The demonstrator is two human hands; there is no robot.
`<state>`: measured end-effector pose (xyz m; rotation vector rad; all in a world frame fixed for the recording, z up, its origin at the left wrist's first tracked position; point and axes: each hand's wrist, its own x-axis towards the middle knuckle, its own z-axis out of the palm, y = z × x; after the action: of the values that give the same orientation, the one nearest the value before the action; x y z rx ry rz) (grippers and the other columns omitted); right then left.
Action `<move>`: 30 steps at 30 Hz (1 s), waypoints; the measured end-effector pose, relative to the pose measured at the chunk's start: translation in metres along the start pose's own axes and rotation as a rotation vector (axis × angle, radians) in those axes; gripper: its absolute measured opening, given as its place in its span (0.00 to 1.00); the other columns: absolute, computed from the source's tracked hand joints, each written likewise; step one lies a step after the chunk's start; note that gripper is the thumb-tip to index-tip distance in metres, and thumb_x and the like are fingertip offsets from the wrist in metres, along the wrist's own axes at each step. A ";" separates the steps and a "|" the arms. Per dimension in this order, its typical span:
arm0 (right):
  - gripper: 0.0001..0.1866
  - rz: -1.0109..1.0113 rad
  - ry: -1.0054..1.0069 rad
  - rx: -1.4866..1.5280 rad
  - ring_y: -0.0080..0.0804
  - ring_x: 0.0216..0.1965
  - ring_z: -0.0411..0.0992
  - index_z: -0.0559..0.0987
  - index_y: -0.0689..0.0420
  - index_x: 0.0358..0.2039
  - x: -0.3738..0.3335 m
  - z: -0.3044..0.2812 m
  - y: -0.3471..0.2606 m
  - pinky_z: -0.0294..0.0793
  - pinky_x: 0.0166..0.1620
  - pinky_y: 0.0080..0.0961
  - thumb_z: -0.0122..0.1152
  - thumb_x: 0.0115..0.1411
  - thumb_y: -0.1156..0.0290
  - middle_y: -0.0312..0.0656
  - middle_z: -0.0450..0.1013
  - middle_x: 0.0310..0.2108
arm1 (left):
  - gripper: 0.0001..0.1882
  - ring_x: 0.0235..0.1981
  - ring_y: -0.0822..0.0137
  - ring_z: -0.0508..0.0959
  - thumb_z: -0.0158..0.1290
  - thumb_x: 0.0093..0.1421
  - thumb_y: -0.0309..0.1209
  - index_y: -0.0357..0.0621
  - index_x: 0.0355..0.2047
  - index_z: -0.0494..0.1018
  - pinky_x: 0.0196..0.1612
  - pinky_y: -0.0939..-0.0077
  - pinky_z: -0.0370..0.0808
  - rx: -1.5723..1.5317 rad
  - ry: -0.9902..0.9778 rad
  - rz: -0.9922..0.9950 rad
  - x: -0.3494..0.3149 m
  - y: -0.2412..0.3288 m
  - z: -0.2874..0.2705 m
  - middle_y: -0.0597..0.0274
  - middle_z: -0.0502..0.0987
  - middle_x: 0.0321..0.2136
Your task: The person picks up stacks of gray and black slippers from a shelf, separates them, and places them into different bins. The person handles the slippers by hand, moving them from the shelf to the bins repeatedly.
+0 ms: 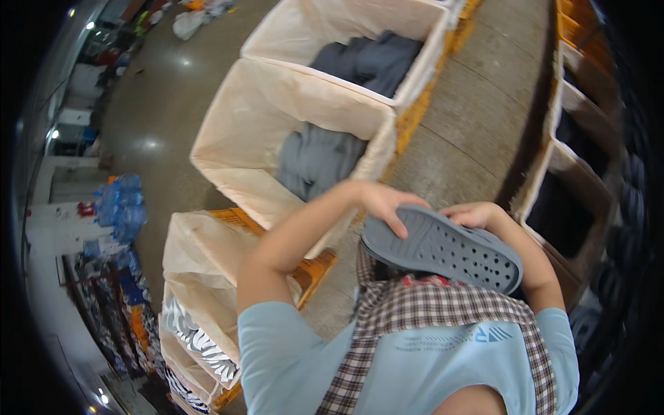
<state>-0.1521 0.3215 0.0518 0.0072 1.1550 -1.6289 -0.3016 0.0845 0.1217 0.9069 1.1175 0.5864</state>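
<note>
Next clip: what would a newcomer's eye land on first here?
The grey perforated shoe sole at centre, held between the left hand and right hand above a checked apron. Behind it, upper centre, stand fabric-lined bins holding grey folded pieces.

Clothing worn by the person

A light blue short-sleeved shirt was worn, marked with a small darker blue printed emblem. Over it, a checked apron in brown, white and dark lines was seen, its straps crossing the shirt. Both forearms were left bare.
</note>
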 end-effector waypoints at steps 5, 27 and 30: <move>0.36 -0.162 -0.108 -0.026 0.31 0.49 0.69 0.65 0.59 0.57 0.072 -0.029 -0.104 0.68 0.51 0.30 0.48 0.60 0.42 0.46 0.68 0.52 | 0.46 0.61 0.59 0.58 0.63 0.47 0.33 0.50 0.64 0.51 0.62 0.67 0.55 -0.135 0.386 0.112 -0.094 -0.063 -0.008 0.55 0.58 0.60; 0.11 -0.573 0.912 -1.616 0.34 0.37 0.66 0.76 0.50 0.25 0.240 -0.046 -0.101 0.60 0.41 0.34 0.55 0.38 0.61 0.34 0.70 0.32 | 0.46 0.54 0.41 0.60 0.56 0.44 0.23 0.60 0.64 0.50 0.55 0.54 0.63 0.555 1.655 -0.876 -0.185 -0.518 -0.195 0.42 0.56 0.55; 0.11 -0.587 0.908 -1.630 0.33 0.36 0.65 0.76 0.49 0.23 0.241 -0.051 -0.093 0.59 0.40 0.34 0.55 0.38 0.60 0.33 0.70 0.30 | 0.50 0.54 0.40 0.59 0.59 0.43 0.23 0.58 0.65 0.47 0.55 0.52 0.61 0.417 1.596 -0.795 -0.154 -0.544 -0.182 0.41 0.55 0.56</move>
<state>-0.3475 0.1717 -0.0412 -0.7473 3.1057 -0.5869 -0.5450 -0.2648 -0.2920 0.0637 2.9169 0.3179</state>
